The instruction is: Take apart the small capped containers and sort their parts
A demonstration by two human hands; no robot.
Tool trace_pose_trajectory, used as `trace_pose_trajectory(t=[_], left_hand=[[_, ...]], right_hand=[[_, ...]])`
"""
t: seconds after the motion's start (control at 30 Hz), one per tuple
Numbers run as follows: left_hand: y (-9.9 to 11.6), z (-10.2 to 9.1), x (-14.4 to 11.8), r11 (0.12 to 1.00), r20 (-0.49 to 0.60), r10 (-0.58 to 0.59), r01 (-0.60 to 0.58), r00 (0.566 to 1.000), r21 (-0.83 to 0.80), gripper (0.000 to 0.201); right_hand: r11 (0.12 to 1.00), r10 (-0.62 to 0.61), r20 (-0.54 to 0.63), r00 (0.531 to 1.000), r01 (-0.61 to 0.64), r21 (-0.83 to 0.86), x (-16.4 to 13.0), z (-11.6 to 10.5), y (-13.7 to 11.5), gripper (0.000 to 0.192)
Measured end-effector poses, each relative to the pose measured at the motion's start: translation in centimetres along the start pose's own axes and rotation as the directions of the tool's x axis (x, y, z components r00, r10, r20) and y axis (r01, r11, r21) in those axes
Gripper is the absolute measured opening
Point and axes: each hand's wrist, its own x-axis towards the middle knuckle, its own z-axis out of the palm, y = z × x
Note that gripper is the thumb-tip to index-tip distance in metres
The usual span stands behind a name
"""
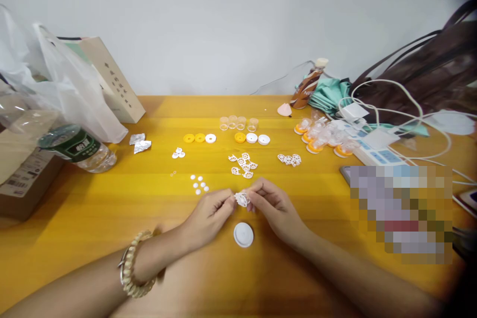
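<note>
Between my two hands, above the table, is a small white openwork plastic piece [242, 199]. My left hand [214, 211] pinches its left side, and my right hand [272, 206] grips its right side with thumb and fingers. Just below them lies a round white cap [243, 235]. Beyond my hands is a loose group of similar white openwork pieces [244, 164], with another cluster of white pieces [289, 160] to the right. Several small white discs [199, 185] are spread to the left of my left hand, and more white discs [178, 153] sit farther back.
Yellow and white rings [199, 138], yellow and white caps [252, 138] and clear cups [238, 123] stand in rows farther back. Assembled clear-and-orange pieces [316, 141] lie beside a power strip [376, 146] with cables. A water bottle [76, 148] lies at left; a brown bottle [307, 84] leans at the back.
</note>
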Motion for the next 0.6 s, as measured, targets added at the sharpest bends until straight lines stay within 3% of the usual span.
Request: trace_pose_trajectory(t=[0.17,0.27,0.4,0.6], left_hand=[[-0.2,-0.3,0.3,0.979,0.018,-0.078,0.080,0.997,-0.188,0.033],[-0.7,-0.4,0.4,0.942,0.056,-0.109,0.122,0.992,-0.313,0.032],[-1.0,-0.4,0.5,0.914,0.072,-0.129,0.147,0.989,-0.378,0.031],[-1.1,-0.3,0.5,0.891,0.112,-0.152,0.185,0.982,-0.415,0.033]], right_hand=[[1.000,0.018,0.025,1.000,-0.018,0.012,0.3,-0.3,0.2,0.019],[0.998,-0.068,0.062,0.996,0.068,-0.011,0.2,-0.2,0.5,0.018],[0.956,-0.237,0.063,0.970,0.244,-0.165,-0.1,0.0,0.9,0.021],[0.840,-0.346,0.084,0.935,0.348,-0.417,-0.3,-0.3,0.4,0.010]])
